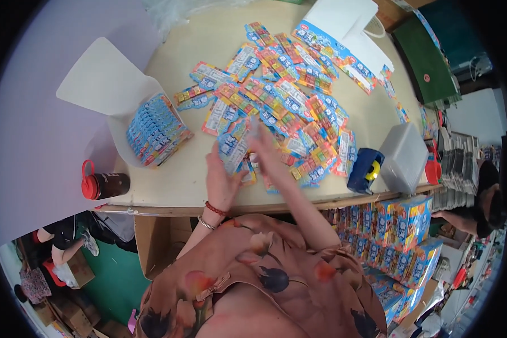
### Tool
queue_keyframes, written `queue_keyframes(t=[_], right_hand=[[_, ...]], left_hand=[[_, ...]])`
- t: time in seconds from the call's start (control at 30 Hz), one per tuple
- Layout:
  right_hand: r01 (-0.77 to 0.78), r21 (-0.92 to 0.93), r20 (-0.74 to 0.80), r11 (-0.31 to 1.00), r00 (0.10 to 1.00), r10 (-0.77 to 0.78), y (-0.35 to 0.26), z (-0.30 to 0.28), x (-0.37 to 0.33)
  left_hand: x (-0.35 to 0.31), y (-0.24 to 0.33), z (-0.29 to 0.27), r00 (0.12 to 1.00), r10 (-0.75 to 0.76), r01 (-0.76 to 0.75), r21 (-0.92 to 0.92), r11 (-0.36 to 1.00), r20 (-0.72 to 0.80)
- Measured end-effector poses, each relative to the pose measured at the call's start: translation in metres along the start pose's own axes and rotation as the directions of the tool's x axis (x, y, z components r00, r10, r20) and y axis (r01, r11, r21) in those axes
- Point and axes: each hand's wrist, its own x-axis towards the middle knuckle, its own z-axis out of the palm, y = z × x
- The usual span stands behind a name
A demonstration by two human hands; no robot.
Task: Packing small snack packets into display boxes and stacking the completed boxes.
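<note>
Packet (pixel 234 147), right of the box (pixel 96 76), is held in our left hand (pixel 222 179); our right hand (pixel 263 147) blurs beside it, grip unclear. We judge ourselves partway: one row (pixel 156 130) boxed, a big pile (pixel 276 98) loose right of the box.

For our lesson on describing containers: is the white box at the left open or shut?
Open: the box's flap is folded back, leaving the packets inside in view.
</note>
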Motion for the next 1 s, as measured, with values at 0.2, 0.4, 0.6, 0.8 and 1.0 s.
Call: queue_keyframes(t=[0.2, 0.4, 0.6, 0.8, 1.0], right_hand=[[0.175, -0.467, 0.123, 0.867, 0.983, -0.133, -0.034, 0.035, -0.041], [0.274, -0.642, 0.219, 0.716, 0.961, -0.171, -0.013, -0.004, -0.043], [0.289, -0.794, 0.273, 0.534, 0.956, -0.112, -0.033, -0.022, -0.059], [0.226, -0.77, 0.064, 0.596, 0.958, -0.28, -0.032, -0.025, -0.064], [0.482, -0.494, 0.486, 0.724, 0.843, -0.23, -0.034, -0.004, -0.078]], left_hand=[[-0.035, -0.028, 0.018, 0.969, 0.152, -0.018, -0.56, 0.829, 0.194], [-0.035, -0.037, 0.012, 0.956, 0.054, 0.244, -0.883, 0.402, 0.289], [-0.019, -0.052, 0.009, 0.896, 0.146, 0.181, -0.645, 0.742, 0.42], [0.016, -0.027, -0.014, 0.941, 0.333, -0.338, 0.12, 0.933, 0.061], [0.018, -0.049, -0.06, 0.8, 0.403, -0.387, -0.132, 0.913, 0.445]])
